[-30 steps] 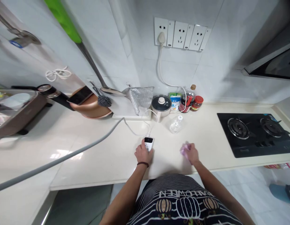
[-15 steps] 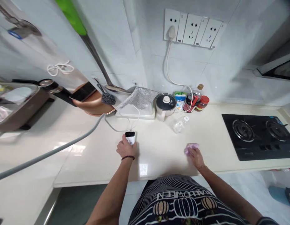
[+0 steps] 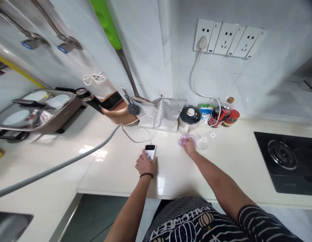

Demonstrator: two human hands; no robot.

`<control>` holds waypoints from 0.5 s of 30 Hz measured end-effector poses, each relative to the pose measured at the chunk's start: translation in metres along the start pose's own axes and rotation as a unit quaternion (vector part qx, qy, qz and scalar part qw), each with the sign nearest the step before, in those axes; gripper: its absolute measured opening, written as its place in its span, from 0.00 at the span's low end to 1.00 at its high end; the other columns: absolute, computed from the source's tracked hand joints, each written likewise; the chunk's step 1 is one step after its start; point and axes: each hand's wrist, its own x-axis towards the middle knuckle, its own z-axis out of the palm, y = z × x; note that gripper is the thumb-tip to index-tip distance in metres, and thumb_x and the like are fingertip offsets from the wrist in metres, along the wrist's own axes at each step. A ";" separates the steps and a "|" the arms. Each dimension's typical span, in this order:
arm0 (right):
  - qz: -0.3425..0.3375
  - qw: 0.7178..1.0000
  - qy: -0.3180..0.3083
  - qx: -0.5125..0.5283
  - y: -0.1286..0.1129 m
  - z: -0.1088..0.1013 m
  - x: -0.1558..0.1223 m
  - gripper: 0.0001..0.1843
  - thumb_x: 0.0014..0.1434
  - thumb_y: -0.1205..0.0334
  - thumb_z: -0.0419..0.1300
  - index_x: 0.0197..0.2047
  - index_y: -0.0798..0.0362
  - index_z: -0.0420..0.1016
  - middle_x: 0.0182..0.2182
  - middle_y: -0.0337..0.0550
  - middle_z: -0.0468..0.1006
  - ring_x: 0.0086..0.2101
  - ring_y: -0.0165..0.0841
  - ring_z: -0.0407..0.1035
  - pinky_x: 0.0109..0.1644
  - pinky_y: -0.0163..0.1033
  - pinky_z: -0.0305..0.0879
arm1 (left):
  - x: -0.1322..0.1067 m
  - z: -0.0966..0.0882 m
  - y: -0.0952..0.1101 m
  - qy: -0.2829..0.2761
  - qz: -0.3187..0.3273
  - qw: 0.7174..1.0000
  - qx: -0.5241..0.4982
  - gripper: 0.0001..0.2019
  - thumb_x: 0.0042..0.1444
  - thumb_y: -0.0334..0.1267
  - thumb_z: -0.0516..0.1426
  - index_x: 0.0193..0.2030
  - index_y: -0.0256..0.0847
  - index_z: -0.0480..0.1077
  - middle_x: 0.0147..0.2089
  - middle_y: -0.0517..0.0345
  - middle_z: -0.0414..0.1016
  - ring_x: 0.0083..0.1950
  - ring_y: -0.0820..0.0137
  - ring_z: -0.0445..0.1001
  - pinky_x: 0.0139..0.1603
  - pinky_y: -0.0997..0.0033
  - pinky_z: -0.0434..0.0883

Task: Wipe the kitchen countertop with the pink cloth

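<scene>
Two arms outstretched: left grip (image 3: pixel 145 163) clasps white device (image 3: pixel 150 152), right grip (image 3: pixel 189 146) clutches pink cloth (image 3: pixel 183 140).

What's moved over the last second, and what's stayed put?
The right hand slid the purple cloth from the front of the counter back toward the wall. The cloth now lies before the small pot, left of the clear bottle. The left hand stays on the white device. Nothing was let go.

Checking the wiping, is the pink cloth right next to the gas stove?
No, the pink cloth under the right hand lies by the lidded pot.
</scene>
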 end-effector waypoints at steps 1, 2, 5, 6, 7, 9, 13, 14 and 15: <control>-0.004 1.000 -0.011 -0.001 -0.004 0.008 -0.008 0.11 0.63 0.59 0.63 0.47 0.52 0.83 0.39 0.42 0.72 0.42 0.36 0.67 0.56 0.43 0.66 | -0.004 0.000 -0.001 0.013 -0.002 1.000 -0.003 0.41 0.66 0.51 0.55 0.80 0.34 0.47 0.74 0.28 0.62 0.73 0.41 0.61 0.69 0.37 0.62; -0.007 1.000 -0.027 -0.002 -0.007 0.017 -0.022 0.11 0.63 0.58 0.64 0.45 0.52 0.83 0.38 0.41 0.73 0.40 0.35 0.67 0.54 0.42 0.67 | -0.008 0.000 -0.003 0.028 -0.001 1.000 -0.007 0.41 0.67 0.51 0.55 0.80 0.35 0.48 0.76 0.28 0.60 0.76 0.41 0.58 0.71 0.35 0.60; -0.035 0.996 -0.087 0.000 -0.004 0.048 -0.088 0.11 0.64 0.52 0.64 0.43 0.49 0.83 0.33 0.38 0.74 0.36 0.33 0.66 0.47 0.39 0.68 | -0.020 0.002 -0.007 0.061 0.034 0.997 -0.032 0.37 0.67 0.47 0.55 0.79 0.36 0.51 0.76 0.30 0.60 0.79 0.42 0.54 0.74 0.35 0.57; -0.067 0.991 -0.113 0.000 0.002 0.053 -0.111 0.12 0.65 0.50 0.65 0.45 0.47 0.83 0.35 0.38 0.75 0.37 0.34 0.66 0.47 0.39 0.67 | -0.024 0.004 -0.006 0.062 0.061 0.995 -0.047 0.36 0.67 0.46 0.55 0.78 0.37 0.53 0.75 0.32 0.62 0.79 0.43 0.55 0.75 0.37 0.58; -0.081 0.988 -0.129 -0.003 0.011 0.055 -0.131 0.12 0.64 0.50 0.66 0.46 0.45 0.84 0.36 0.38 0.76 0.37 0.34 0.67 0.47 0.39 0.68 | -0.027 0.006 -0.003 0.054 0.094 0.992 -0.066 0.34 0.66 0.44 0.55 0.77 0.37 0.56 0.73 0.33 0.64 0.78 0.45 0.58 0.75 0.39 0.59; -0.098 0.987 -0.126 -0.014 0.037 0.043 -0.157 0.12 0.63 0.51 0.66 0.48 0.44 0.85 0.38 0.40 0.78 0.40 0.36 0.69 0.49 0.41 0.68 | -0.035 0.015 0.011 0.012 0.166 0.980 -0.112 0.30 0.65 0.42 0.56 0.74 0.39 0.62 0.70 0.36 0.69 0.75 0.48 0.62 0.76 0.43 0.61; 0.012 0.995 0.056 -0.083 0.108 -0.042 -0.169 0.17 0.62 0.51 0.63 0.50 0.45 0.87 0.41 0.45 0.79 0.44 0.40 0.73 0.53 0.44 0.72 | -0.047 0.045 0.073 -0.106 0.277 0.930 -0.218 0.30 0.62 0.44 0.61 0.71 0.45 0.66 0.69 0.43 0.71 0.73 0.53 0.67 0.76 0.46 0.64; 0.049 0.988 0.103 -0.104 0.126 -0.071 -0.171 0.19 0.63 0.50 0.62 0.51 0.47 0.87 0.42 0.47 0.79 0.44 0.41 0.74 0.53 0.46 0.72 | -0.048 0.055 0.092 -0.128 0.294 0.915 -0.246 0.33 0.60 0.45 0.64 0.72 0.45 0.64 0.70 0.44 0.71 0.73 0.53 0.66 0.76 0.46 0.64; 0.080 0.979 0.141 -0.122 0.144 -0.100 -0.175 0.21 0.64 0.50 0.60 0.52 0.50 0.87 0.42 0.50 0.79 0.44 0.43 0.74 0.53 0.49 0.73 | -0.049 0.064 0.113 -0.144 0.306 0.900 -0.275 0.38 0.57 0.45 0.66 0.73 0.45 0.63 0.71 0.44 0.69 0.74 0.53 0.66 0.76 0.45 0.65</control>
